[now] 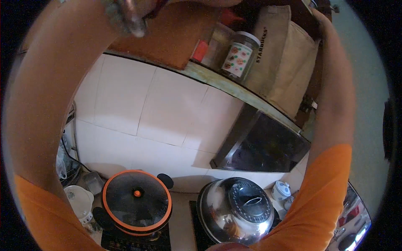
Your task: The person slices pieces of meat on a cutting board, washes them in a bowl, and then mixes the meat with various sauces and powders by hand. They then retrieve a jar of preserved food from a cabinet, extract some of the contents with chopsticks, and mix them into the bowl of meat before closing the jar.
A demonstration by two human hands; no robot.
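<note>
My left arm rises along the left side to the top edge, where my left hand (135,15) is blurred and partly cut off beside something shiny; its grip is unclear. More bare skin crosses the top edge. On the right, my raised forearm reaches an open cabinet; my right hand is out of view. In the cabinet stand a jar with a white lid (237,56) and a beige fabric bag (279,62). Below are a pan with an orange-rimmed glass lid (137,200) and a pot or wok under a domed metal lid (238,210).
A brown cabinet door or panel (163,40) spans the top. Below the shelf edge (220,78), a dark range hood (260,141) juts from the tiled wall (147,109). A white plastic container (78,200) is at lower left, a lidded ceramic jar (281,190) at right.
</note>
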